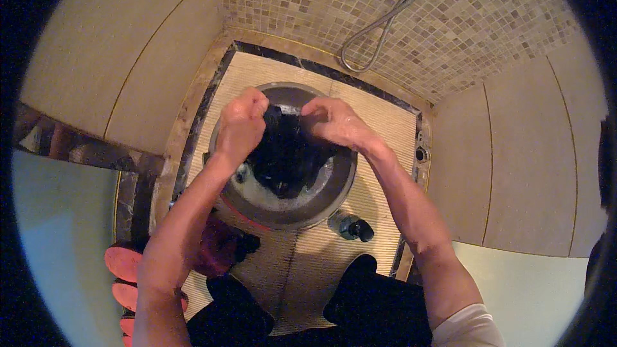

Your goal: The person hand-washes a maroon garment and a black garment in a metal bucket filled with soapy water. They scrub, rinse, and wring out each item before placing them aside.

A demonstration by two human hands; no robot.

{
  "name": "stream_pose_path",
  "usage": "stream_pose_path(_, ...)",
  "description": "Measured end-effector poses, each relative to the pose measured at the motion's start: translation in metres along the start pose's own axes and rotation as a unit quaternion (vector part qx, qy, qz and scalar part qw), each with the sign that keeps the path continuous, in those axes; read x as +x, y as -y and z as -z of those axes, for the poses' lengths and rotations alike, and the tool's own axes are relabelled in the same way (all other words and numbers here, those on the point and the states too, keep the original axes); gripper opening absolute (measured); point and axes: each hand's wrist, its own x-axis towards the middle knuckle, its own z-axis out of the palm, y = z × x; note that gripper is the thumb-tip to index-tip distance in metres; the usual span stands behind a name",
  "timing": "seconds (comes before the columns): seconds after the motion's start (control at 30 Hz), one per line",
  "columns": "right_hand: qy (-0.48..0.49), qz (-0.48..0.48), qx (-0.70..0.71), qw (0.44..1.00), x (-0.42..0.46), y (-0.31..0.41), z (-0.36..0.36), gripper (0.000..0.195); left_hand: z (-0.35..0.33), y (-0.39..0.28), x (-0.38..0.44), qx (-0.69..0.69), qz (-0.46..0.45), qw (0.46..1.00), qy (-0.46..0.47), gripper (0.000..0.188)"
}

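Note:
A large round grey basin (337, 197) stands on the ribbed floor, with sudsy water (250, 188) in it. Above and partly in the water hangs a black cloth, perhaps a garment (284, 154), dark and wet-looking. My left hand (243, 120) is closed on the cloth's upper left edge, near the basin's far left rim. At the upper right, my right hand (332, 120) pinches the cloth between bent fingers and thumb. The parts of the cloth inside both hands are hidden.
A pump bottle (348, 226) stands right of the basin. Dark red cloth (214, 246) lies at lower left, near several pink rounded objects (124, 264). A shower hose (385, 19) hangs on the mosaic wall. Dark stone edging (313, 65) borders the floor.

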Motion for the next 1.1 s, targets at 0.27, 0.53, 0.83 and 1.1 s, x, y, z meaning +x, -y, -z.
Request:
stream_pose_path(0.27,0.045,0.102,0.152,0.982,0.002,-0.003,-0.035,0.067,0.002,-0.031,0.009,-0.472,0.135,0.870,0.035,0.011)
stream_pose_path(0.53,-0.030,0.251,-0.028,0.967,0.009,-0.021,-0.036,0.074,0.007,-0.046,0.009,-0.561,0.117,0.814,0.098,0.012)
stream_pose_path(0.83,0.092,0.076,0.373,0.920,-0.018,0.019,-0.033,0.040,-0.002,-0.026,0.020,-0.508,0.182,0.842,0.033,0.015)
stream_pose_path(1.1,0.017,0.133,0.518,0.845,-0.026,0.053,-0.021,0.031,-0.003,-0.027,-0.020,-0.426,0.226,0.857,0.179,0.043)
